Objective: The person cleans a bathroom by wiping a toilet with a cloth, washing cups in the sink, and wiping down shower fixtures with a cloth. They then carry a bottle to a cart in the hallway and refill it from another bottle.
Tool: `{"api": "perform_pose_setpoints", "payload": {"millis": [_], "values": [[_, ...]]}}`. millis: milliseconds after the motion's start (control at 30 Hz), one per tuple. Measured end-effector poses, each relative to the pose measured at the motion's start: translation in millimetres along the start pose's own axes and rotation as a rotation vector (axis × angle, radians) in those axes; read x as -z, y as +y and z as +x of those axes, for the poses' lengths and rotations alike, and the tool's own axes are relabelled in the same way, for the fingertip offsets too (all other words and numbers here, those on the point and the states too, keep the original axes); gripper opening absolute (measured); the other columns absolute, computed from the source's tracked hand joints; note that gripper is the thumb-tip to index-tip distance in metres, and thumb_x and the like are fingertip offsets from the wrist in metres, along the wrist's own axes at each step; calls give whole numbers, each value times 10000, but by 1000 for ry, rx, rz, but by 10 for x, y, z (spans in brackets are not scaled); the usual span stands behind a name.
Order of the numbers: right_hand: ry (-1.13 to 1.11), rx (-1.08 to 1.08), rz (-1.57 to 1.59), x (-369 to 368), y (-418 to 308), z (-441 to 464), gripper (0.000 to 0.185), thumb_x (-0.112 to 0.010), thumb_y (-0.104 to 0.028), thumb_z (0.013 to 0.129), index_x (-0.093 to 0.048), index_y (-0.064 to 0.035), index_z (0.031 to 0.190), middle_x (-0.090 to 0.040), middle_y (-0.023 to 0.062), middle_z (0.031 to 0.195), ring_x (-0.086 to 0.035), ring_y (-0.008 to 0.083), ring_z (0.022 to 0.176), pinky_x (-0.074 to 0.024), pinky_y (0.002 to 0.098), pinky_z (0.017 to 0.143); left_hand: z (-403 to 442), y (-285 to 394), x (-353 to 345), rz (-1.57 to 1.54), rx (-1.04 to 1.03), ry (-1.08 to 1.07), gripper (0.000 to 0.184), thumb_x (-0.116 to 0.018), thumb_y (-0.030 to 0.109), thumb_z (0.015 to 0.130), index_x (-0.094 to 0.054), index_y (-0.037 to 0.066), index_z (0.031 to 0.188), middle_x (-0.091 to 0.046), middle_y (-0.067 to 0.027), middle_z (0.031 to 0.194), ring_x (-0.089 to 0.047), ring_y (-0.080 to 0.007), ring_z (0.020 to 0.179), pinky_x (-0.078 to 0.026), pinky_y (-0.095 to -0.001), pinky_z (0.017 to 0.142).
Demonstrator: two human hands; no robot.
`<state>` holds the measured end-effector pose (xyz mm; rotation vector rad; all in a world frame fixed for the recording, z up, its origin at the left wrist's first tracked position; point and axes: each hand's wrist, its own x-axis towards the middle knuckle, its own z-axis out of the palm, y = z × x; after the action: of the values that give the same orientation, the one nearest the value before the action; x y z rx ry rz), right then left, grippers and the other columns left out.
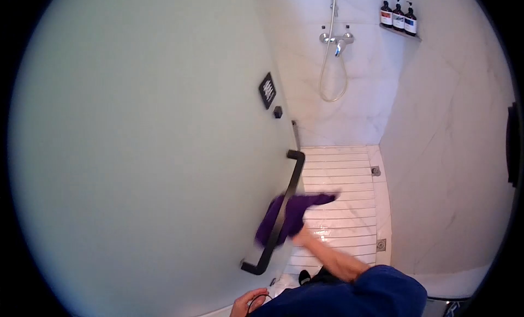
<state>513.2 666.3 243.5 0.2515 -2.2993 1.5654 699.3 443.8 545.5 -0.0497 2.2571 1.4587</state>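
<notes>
A purple cloth (295, 211) is bunched around my right hand (299, 237), which grips it against the black door handle (277, 229). Part of the cloth shows on the far side of the bar, and one corner flares out to the right, blurred. Most of my right fingers are hidden by the fabric. The handle is fixed to a frosted glass door (142, 153). Low in the view, my left hand (248, 303) is near the door's lower edge, its visible fingers loosely apart. A thin dark loop crosses it, and I see nothing gripped there.
Beyond the door is a shower with a slatted white floor (344, 180) and two drains (381, 244). A chrome mixer (339, 40) with a hanging hose (345, 79) is on the back wall. Three pump bottles (398, 17) stand on a corner shelf (406, 35).
</notes>
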Motion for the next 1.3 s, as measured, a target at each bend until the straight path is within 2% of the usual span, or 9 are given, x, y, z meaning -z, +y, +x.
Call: {"api": "perform_pose_setpoints", "payload": {"millis": [67, 167, 433, 900, 1000, 1067, 1100, 1133, 1300], "values": [[-129, -836, 1737, -609, -248, -672, 370, -499, -293, 916, -521, -92, 1226, -566, 32, 1214, -550, 187, 1067, -424, 340, 962, 343, 327, -148, -89, -149, -69, 243, -559, 174, 900, -605, -2, 1062, -649, -49, 920, -600, -161, 877, -472, -273, 782], [-411, -775, 1660, 307, -1133, -430, 344, -524, -329, 915, -556, -89, 1159, -606, 20, 1110, -589, 153, 942, -501, 300, 835, 1031, 789, -329, 0, -480, -230, 215, -575, 91, 880, -626, -5, 1065, -673, -89, 975, -622, -144, 904, -477, -261, 815], [201, -676, 1171, 3142, -420, 640, 330, -583, -305, 870, -592, -34, 1059, -632, 78, 987, -604, 184, 857, -499, 311, 755, 2400, 2073, -1623, -525, -757, -273, 153, -486, -13, 871, -608, -72, 943, -658, -176, 804, -655, -263, 779, -532, -387, 767], [641, -123, 314, 7353, 417, 4904, 394, -610, -338, 829, -617, 37, 949, -644, 173, 889, -621, 269, 771, -491, 355, 692, 4798, 2939, -2882, -547, -371, -176, 222, -536, 122, 912, -594, -62, 1023, -657, -135, 827, -640, -203, 761, -508, -304, 716], [472, -208, -293, 7626, 660, 6070, 411, -615, -345, 820, -622, 52, 926, -647, 193, 868, -625, 287, 753, -490, 365, 679, 5534, 3062, -2862, -555, -400, -149, 237, -538, 147, 916, -597, -55, 1025, -659, -131, 831, -641, -196, 757, -510, -293, 713], [-31, -154, -977, 7474, 1107, 6718, 512, -619, -433, 796, -617, 72, 879, -621, 250, 862, -610, 367, 776, -482, 409, 714, 6101, 3259, -2810, -514, -444, -175, 245, -545, 168, 915, -603, -40, 1030, -663, -128, 840, -645, -194, 758, -516, -292, 712], [-74, -79, -922, 7182, 1005, 6775, 554, -633, -499, 764, -623, 48, 852, -621, 227, 844, -591, 371, 850, -472, 438, 750, 6374, 3353, -2790, -528, -461, -181, 245, -545, 168, 915, -603, -40, 1030, -663, -128, 840, -645, -194, 758, -516, -292, 712], [-142, 382, -870, 7169, 1490, 7105, 589, -645, -542, 730, -626, 37, 839, -614, 214, 853, -559, 371, 939, -457, 444, 795, 6625, 3408, -2774, -549, -407, -206, 236, -546, 167, 915, -608, -21, 1043, -665, -109, 853, -638, -173, 777, -502, -275, 717], [-672, 558, -1476, 6584, 888, 7375, 404, -669, -419, 702, -681, -71, 907, -649, 76, 934, -474, 279, 1070, -392, 440, 874, 7705, 3836, -2488, -530, -379, -150, 214, -546, 163, 917, -620, 0, 1035, -669, -83, 832, -631, -139, 762, -489, -246, 701]]}}
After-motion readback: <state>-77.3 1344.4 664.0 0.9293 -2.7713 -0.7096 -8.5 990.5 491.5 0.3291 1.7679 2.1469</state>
